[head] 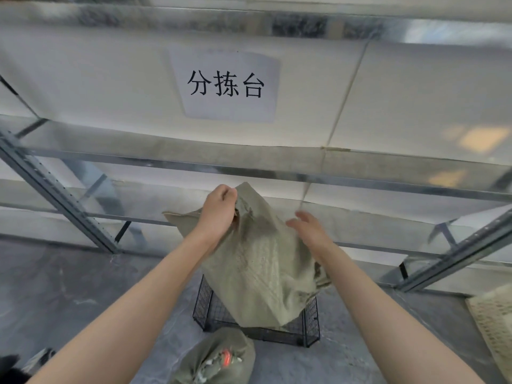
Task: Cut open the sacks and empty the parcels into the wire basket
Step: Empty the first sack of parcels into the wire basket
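Gripping one sack (257,261) upturned over the wire basket (310,328), the left hand (219,209) empties it; the right hand (310,231) hovers with fingers spread. Another sack (219,356) waits unopened, I think.

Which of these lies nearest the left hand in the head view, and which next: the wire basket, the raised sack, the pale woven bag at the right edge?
1. The raised sack, gripped at its top by the left hand.
2. The wire basket, on the floor below it.
3. The pale woven bag, far right on the floor.
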### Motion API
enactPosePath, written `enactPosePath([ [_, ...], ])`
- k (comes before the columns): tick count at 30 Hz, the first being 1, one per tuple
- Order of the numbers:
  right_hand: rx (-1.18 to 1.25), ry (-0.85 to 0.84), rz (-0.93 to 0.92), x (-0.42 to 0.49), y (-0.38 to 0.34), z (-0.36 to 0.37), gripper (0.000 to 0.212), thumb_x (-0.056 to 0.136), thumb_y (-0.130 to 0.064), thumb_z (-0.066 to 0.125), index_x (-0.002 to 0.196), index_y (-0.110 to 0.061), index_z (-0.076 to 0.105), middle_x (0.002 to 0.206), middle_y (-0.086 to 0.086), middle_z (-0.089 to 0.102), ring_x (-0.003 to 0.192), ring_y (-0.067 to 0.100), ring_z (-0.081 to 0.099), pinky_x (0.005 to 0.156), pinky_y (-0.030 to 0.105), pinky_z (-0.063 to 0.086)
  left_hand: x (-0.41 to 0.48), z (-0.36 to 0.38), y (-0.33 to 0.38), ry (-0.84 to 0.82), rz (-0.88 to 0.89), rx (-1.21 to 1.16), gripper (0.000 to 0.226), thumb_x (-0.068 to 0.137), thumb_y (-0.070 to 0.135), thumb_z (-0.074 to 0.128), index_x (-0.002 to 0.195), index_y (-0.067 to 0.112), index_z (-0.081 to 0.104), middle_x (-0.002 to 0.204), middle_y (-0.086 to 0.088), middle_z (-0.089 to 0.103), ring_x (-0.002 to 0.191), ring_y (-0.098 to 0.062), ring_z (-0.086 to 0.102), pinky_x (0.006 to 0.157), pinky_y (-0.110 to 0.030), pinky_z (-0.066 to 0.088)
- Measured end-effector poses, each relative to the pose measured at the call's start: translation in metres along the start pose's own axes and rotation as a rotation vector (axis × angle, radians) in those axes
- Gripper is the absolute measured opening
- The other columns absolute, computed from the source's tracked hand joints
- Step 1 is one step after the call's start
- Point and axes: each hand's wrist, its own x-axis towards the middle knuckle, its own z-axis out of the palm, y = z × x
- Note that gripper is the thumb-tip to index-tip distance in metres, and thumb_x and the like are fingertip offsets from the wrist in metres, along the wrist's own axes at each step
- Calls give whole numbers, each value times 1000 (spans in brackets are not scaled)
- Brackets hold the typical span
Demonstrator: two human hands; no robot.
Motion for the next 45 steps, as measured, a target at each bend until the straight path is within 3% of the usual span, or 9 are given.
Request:
enactPosePath([
  [7, -72, -254, -379, -14, -61, 37, 68, 76, -12, 68, 138, -25, 43, 125, -9, 52, 116, 13, 54, 90, 27, 46, 22, 20, 13, -15, 64, 7, 24, 99, 19, 36, 88, 5, 52, 78, 0, 52, 71, -13, 49, 62, -24, 39],
  [14, -119, -5, -486, 5, -49, 55, 46, 80, -2, 58, 122, -19, 60, 110, -7, 66, 103, 10, 61, 89, 31, 53, 29, 36, 4, -56, 101, 75, 20, 99, 17, 38, 90, 9, 54, 80, 3, 54, 72, -6, 50, 61, -18, 38],
  [19, -130, 142, -469, 14, -53, 53, 36, 77, 9, 45, 91, -16, 68, 84, -11, 65, 78, -1, 57, 64, 5, 41, 35, 41, 0, -100, 150, 68, 19, 98, 16, 41, 94, 9, 59, 92, -4, 61, 86, -17, 55, 73, -26, 41],
  [23, -66, 284, -324, 28, -54, 50, 36, 73, 13, 38, 54, -17, 42, 52, -4, 37, 51, 11, 28, 44, 17, 23, 38, 26, -5, -130, 104, 39, 27, 97, 23, 40, 104, 12, 64, 104, 2, 63, 97, -11, 57, 81, -22, 43],
  [31, 107, 237, -205, 40, -47, 43, 24, 75, 12, 35, 66, -2, 53, 61, 5, 36, 63, 18, 28, 58, 32, 23, 55, -39, -86, -46, -138, 230, 35, 95, 7, 35, 122, 10, 57, 131, -3, 54, 122, -19, 47, 93, -22, 32],
  [37, 247, 251, -148, 48, -47, 29, 17, 73, 10, 38, 78, 10, 54, 69, 8, 45, 69, 21, 36, 63, 36, 32, 47, -77, -161, -383, -453, 650, 68, 79, 7, 49, 144, 12, 29, 137, -12, 47, 120, -29, 49, 99, -39, 43],
  [39, 261, 250, -154, 49, -47, 18, 21, 73, 8, 41, 69, 0, 60, 69, 8, 52, 70, 20, 43, 65, 37, 38, 51, -88, -191, -325, -462, 753, 67, 68, 19, 48, 135, 19, 40, 114, -6, 59, 105, -29, 57, 93, -47, 47],
  [42, 281, 257, -142, 49, -51, -2, 32, 77, 9, 42, 64, -10, 64, 74, 9, 57, 74, 21, 48, 69, 38, 44, 61, -93, -195, -172, -330, 843, 21, 85, 26, 47, 98, 20, 62, 92, -3, 63, 93, -27, 60, 83, -37, 47],
  [45, 345, 268, -151, 44, -61, -24, 34, 80, 12, 41, 70, -10, 64, 75, 9, 57, 78, 23, 49, 72, 38, 44, 68, -88, -151, 15, -137, 683, 24, 92, 16, 47, 74, 10, 62, 79, -8, 60, 87, -32, 60, 70, -37, 40],
])
